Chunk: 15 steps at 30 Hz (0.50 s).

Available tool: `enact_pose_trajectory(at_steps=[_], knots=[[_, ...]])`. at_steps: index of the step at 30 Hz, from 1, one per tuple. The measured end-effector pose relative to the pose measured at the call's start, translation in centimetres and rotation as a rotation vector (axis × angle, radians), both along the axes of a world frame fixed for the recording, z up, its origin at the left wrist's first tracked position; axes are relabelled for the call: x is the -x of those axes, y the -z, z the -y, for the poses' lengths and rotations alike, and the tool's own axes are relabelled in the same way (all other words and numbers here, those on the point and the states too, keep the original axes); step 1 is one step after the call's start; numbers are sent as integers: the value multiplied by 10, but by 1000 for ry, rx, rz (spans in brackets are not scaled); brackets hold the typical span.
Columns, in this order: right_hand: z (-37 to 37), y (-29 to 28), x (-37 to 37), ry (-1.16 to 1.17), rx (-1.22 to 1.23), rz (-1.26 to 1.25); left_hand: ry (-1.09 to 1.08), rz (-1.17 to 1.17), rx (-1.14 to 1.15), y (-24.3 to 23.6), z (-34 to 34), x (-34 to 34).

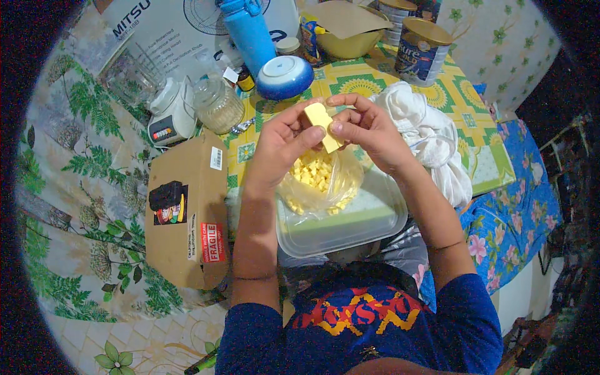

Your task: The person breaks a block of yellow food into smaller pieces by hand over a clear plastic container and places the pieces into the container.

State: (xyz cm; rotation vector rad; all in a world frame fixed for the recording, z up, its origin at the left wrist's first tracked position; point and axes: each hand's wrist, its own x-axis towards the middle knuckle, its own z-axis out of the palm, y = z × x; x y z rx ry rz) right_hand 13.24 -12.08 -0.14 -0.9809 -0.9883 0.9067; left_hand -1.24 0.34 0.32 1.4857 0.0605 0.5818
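Both my hands are raised over a clear plastic tray [375, 230], pinching one pale yellow sponge-like block [322, 125] between them. My left hand [282, 145] grips its left side, the thumb pressed on its face. From the other side, my right hand [374, 128] has its thumb against the block's right edge, where the outline looks notched. Just below, a thin see-through plastic bag [347, 181] lies open in the tray. Many small yellow cubes [310, 172] of similar colour fill it. The fingertips behind the block are partly hidden.
A cardboard box [187, 225] stands left, near a white blender base [170, 115] and a glass jar [217, 106]. Behind are a blue bottle [249, 40], blue bowl [285, 78], yellow bowl [350, 42] and tin [424, 53]. White cloth [425, 131] lies right.
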Motion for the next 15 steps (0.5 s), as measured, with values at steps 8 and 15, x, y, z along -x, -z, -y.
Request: enact_pose_trajectory(at_steps=[8,15], knots=[[0,5,-4,-21,-10,-11,3,18,25,0,1,0],[2,2,-3,28,-3,10,12,49,27,0,-4,3]])
